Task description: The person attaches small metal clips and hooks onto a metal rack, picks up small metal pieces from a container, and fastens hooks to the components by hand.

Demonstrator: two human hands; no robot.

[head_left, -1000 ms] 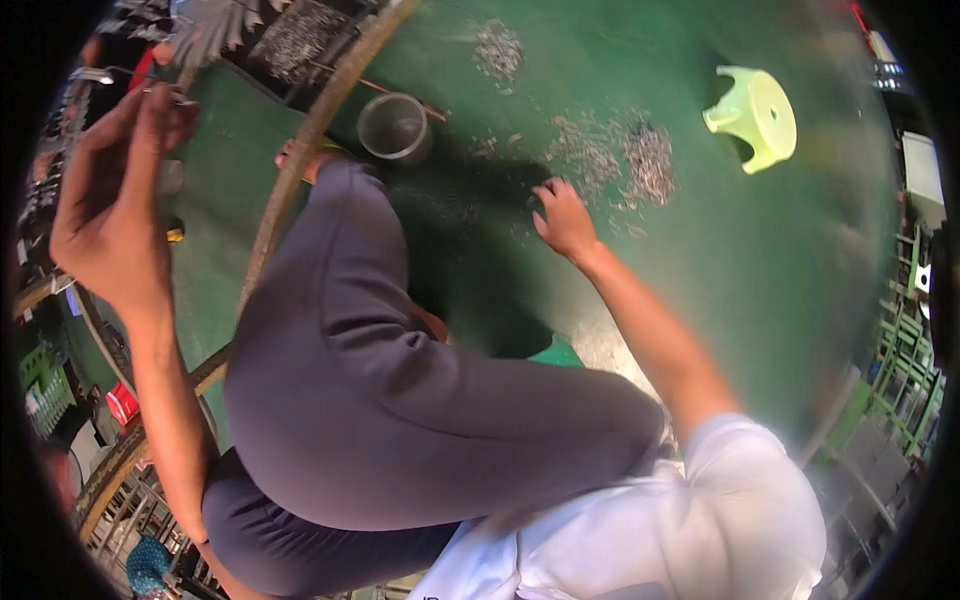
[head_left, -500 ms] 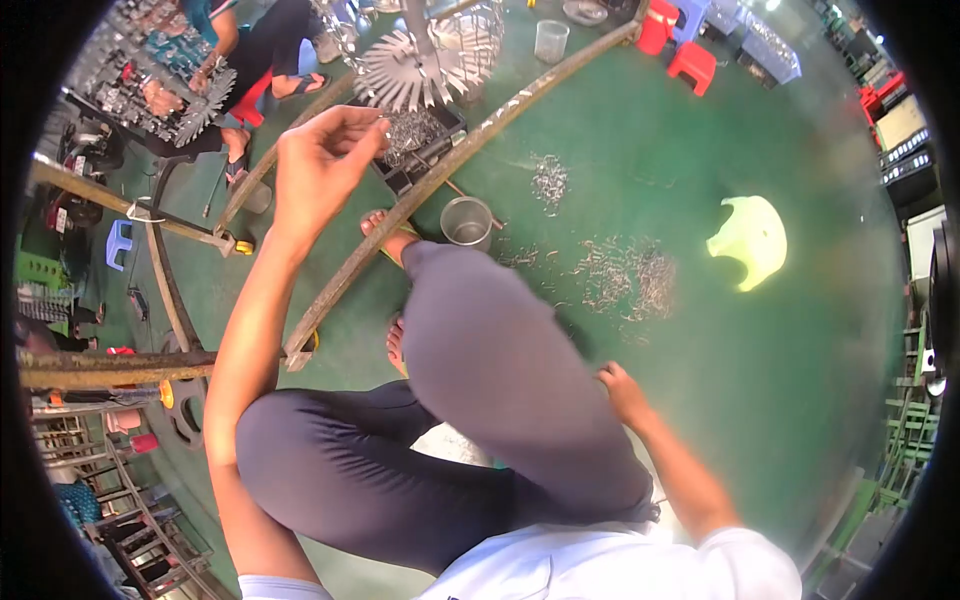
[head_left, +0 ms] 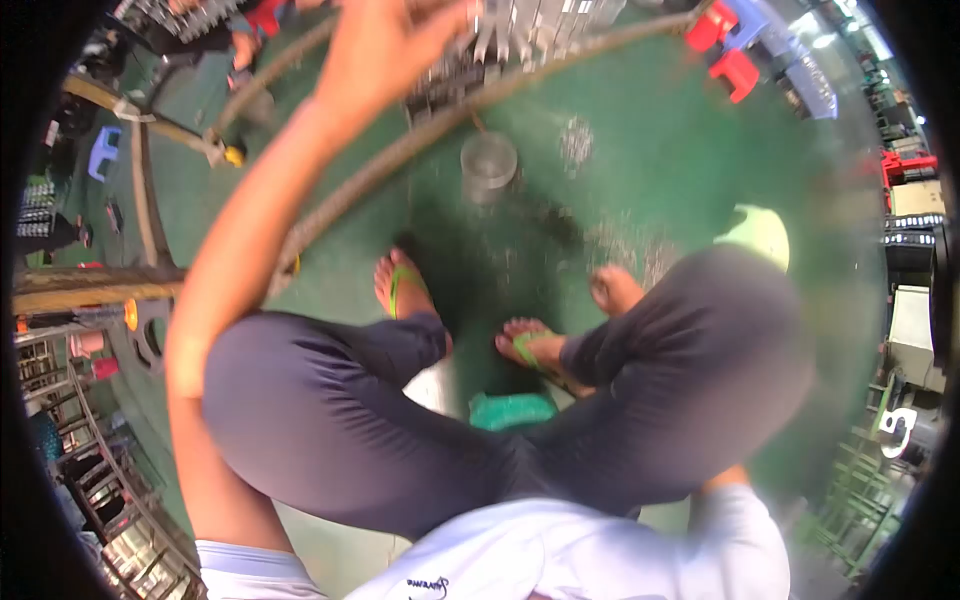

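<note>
My left hand (head_left: 385, 50) is raised at the top edge, in front of the rack of flat metal pieces (head_left: 515, 30). Its thumb and fingers come together near the metal, partly cut off by the frame; whatever they hold is too small to make out. My right hand (head_left: 615, 290) is low over the green floor, beyond my right knee, with its fingers curled; its contents are hidden. Just past it lies a scatter of small metal pieces (head_left: 650, 255), partly covered by the knee. A smaller pile (head_left: 576, 142) lies farther off.
A grey bucket (head_left: 488, 165) stands near a long curved bar (head_left: 400, 155). The pale green stool (head_left: 762, 235) is at the right, behind my knee. Red stools (head_left: 735, 75) stand at the back. My sandalled feet (head_left: 405, 285) are on the floor, and another person's foot (head_left: 242, 55) shows upper left.
My right knee has swung outward to the right, uncovering both feet and a green item below. My left hand appears higher, at the top edge. The view has shifted.
</note>
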